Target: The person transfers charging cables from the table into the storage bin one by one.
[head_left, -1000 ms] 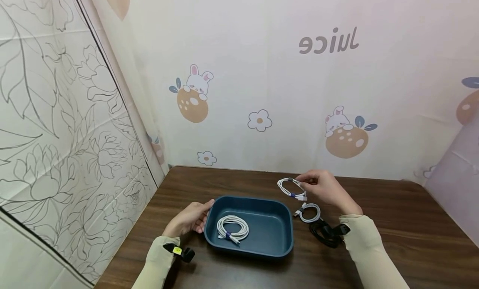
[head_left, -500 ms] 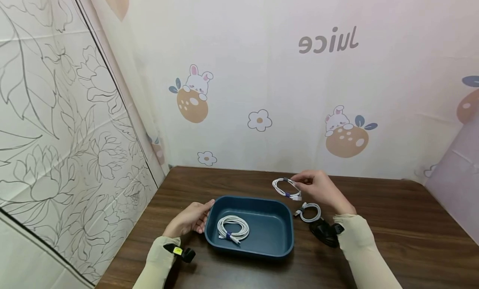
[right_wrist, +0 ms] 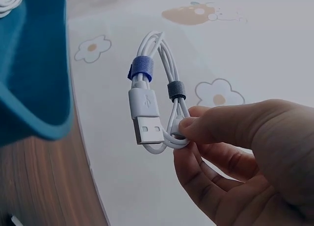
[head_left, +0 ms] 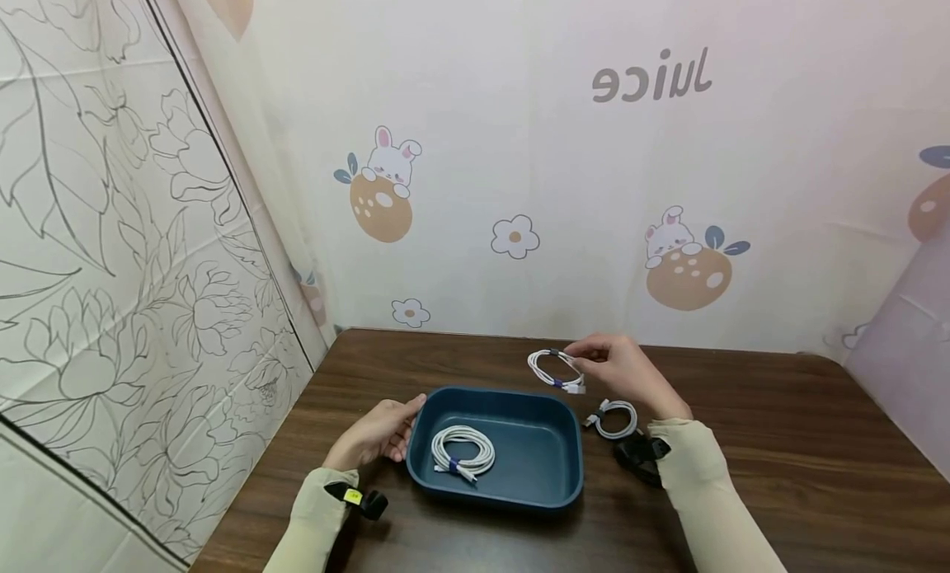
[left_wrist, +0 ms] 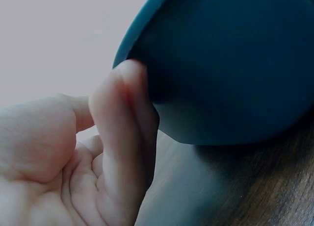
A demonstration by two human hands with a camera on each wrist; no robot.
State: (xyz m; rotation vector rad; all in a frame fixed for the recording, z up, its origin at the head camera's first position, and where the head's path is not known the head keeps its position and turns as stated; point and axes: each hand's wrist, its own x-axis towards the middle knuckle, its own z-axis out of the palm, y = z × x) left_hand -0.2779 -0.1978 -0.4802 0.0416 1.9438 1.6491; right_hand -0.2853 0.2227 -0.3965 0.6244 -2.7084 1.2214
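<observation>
- The left hand (head_left: 374,434) is at the left end of the blue tray (head_left: 527,466), thumb at the rim and fingers curled against the outer wall, holding it.
- The right hand (head_left: 623,371) is beyond the tray's far right corner, its thumb and fingertips nearly closed, pinching a slim white cable (right_wrist: 143,103).
- The tray is a deep blue rectangle with rounded corners and sits upright on the table. Inside, toward its left end, lies a thicker white coil (head_left: 486,453), bound with a purple-blue strap. The rest of the tray's floor is bare.
- The pinched cable hangs in the air just outside the tray's far right corner, apart from the rim. It is wound into a loose oval, with a blue-purple strap on one side and a grey one on the other; a flat USB plug with a metal end hangs beside the blue strap.
- Just right of the tray, a smaller pale coil (head_left: 614,436) with a dark strap lies on the table.
- Beside that coil, farther from the tray, is a black bundle (head_left: 629,456), partly hidden by the right wrist's gear.
- Under the tray spreads a dark wood-grain table (head_left: 779,441); behind it hangs a pale backdrop (head_left: 460,86) printed with rabbits, fruit and flowers.
</observation>
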